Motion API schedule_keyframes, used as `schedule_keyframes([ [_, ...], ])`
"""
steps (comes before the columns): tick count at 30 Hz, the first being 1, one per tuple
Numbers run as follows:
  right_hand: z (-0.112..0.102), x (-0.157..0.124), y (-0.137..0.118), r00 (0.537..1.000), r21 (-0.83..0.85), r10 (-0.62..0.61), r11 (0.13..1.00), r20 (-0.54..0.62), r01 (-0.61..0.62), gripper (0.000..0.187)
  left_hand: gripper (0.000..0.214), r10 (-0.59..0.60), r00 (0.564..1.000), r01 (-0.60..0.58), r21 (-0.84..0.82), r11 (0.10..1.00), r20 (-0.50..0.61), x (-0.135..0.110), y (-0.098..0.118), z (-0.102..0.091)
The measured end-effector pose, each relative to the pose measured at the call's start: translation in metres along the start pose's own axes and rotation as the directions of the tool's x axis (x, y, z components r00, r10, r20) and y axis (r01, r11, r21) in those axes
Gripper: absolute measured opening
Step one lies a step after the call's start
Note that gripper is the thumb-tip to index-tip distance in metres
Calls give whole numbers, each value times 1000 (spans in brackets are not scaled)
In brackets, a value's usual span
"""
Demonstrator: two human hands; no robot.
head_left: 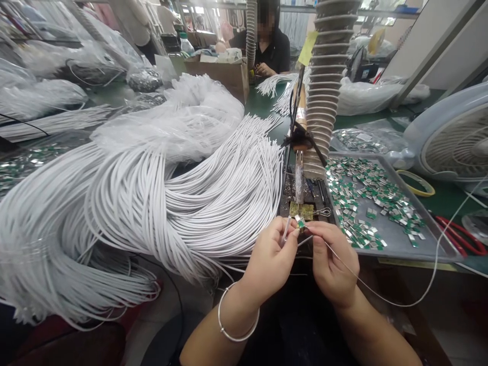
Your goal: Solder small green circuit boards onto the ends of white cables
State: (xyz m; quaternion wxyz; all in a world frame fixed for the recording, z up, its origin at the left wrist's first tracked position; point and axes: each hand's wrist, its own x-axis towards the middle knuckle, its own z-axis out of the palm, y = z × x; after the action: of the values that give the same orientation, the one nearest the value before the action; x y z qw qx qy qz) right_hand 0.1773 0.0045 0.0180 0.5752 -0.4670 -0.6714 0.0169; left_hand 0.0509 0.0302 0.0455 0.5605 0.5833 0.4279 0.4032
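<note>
Far left, a mass of white cables (152,203) heaps across the desk (263,104). My left hand (269,262) has its grip pinched shut on a tiny green-and-silver tab (301,223), and my right hand (333,259) pinches a thin white wire (381,290) close against it. Just beyond stands a soldering iron (299,175); to the right, a metal tray (419,256) holds loose tabs (366,198).

The green desk (444,199) carries great heaps of white cable (160,203), a metal tray (423,249) of small green-and-silver pieces (366,198), red-handled scissors (461,235) and a cardboard box (217,76)
</note>
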Motion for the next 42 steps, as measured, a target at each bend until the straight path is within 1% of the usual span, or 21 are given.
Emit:
schedule_keyframes([
  [5,-9,-7,-2,998,-9,25,1000,50,-25,25,15,62,993,-76,134,988,101,-10,-7,-3],
  [8,-15,-9,-2,997,-23,48,999,52,-47,26,17,82,988,-111,242,964,128,-17,-11,-4],
  [10,-19,-10,-3,998,-44,57,998,42,-55,26,18,126,986,-157,336,929,112,-22,-13,-4],
  [12,-22,-10,-3,998,-72,64,995,29,-62,26,22,173,983,-185,438,880,68,-27,-14,-4],
  [14,-26,-11,-2,997,-115,82,990,9,-80,26,26,192,981,-179,510,841,28,-30,-13,-4],
  [15,-27,-11,-1,996,-139,94,986,-1,-93,25,27,182,983,-167,522,837,23,-31,-13,-4],
  [18,-33,-7,3,992,-232,124,965,-24,-126,23,26,72,994,-101,467,879,79,-32,-9,-6],
  [20,-40,-2,9,990,-323,137,936,-20,-136,20,25,-18,990,-40,406,913,137,-30,-7,-8],
  [23,-59,11,26,984,-473,176,869,21,-146,18,22,-98,973,34,293,956,207,-26,-7,-10],
  [24,-67,16,34,975,-522,216,837,43,-162,18,21,-113,968,56,244,968,224,-25,-7,-11],
  [26,-82,27,50,942,-604,326,768,79,-215,18,18,-139,956,104,145,984,258,-23,-8,-12],
  [28,-94,36,66,884,-675,455,687,111,-269,20,15,-157,943,145,61,988,294,-22,-9,-13],
  [30,-101,42,78,839,-743,523,620,152,-252,21,13,-157,932,167,-2,986,327,-21,-10,-14],
  [32,-102,44,87,816,-778,542,595,202,-203,22,13,-134,926,160,-44,986,353,-20,-10,-14],
  [34,-101,44,92,819,-783,526,600,230,-166,22,14,-102,926,133,-61,989,364,-19,-10,-13],
  [37,-98,40,95,850,-762,474,631,231,-145,20,16,-79,931,109,-64,992,357,-19,-9,-12],
  [39,-99,38,96,863,-749,444,651,243,-124,20,17,-94,931,133,-89,987,353,-19,-9,-11],
  [42,-100,35,96,868,-751,421,654,264,-89,21,20,-129,932,199,-179,964,340,-19,-10,-8],
])
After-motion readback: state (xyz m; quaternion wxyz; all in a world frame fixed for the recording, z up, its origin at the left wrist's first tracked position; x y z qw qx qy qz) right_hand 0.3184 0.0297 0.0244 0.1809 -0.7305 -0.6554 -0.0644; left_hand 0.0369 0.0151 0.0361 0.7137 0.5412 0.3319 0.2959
